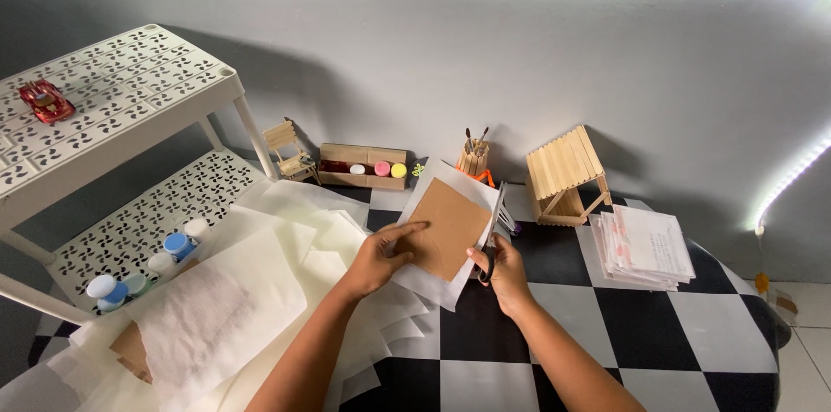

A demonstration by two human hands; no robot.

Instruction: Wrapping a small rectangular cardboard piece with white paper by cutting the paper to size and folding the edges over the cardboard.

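Scissors [492,234] gripped in rt hand [506,273] fingers, lt hand [381,256] fingers pinching brown card [446,226]

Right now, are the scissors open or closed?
Open: the scissors in the right hand have blades spread along the brown card's edge.

Brown cardboard square [444,228] backed by white paper sheet [450,286], tilted, frame centre; scissors [493,226] upright along right edge, blades parted.
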